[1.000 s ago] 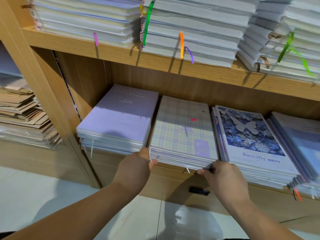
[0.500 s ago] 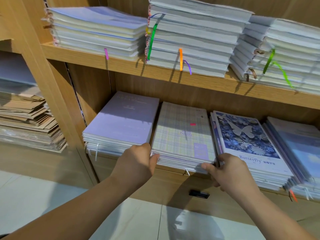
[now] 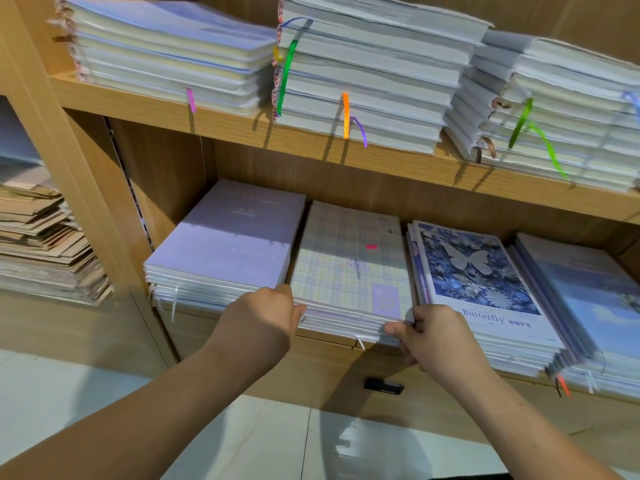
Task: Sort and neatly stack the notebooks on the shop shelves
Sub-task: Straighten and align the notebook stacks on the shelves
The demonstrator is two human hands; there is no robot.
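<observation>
1. The stack of pale yellow-and-lilac plaid softcover notebooks (image 3: 349, 271) lies flat on the lower light-wood shelf (image 3: 325, 337), second from the left, with its front edge hanging a little over the shelf lip.
2. The left hand (image 3: 266, 313) is on the stack's near left corner. Its fingers curl into the gap beside the plain lilac notebook stack (image 3: 228, 237) and grip the plaid pile's side.
3. The right hand (image 3: 433, 334) clamps the near right corner. Its thumb lies along the front page edges, and its fingers are tucked in next to the blue butterfly-cover notebook stack (image 3: 478, 271).
4. So both hands are closed on the same plaid pile, one at each front corner.
5. At the far right of that shelf a pale blue notebook stack (image 3: 588, 299) lies just beside the butterfly pile.
6. On the upper wooden shelf (image 3: 225, 126) stand three piles of thick white-edged notebooks (image 3: 367, 84), with coloured ribbon markers dangling over the front.
7. In the next bay to the left lies a ragged heap of brown kraft-cover notebooks (image 3: 41, 244).
</observation>
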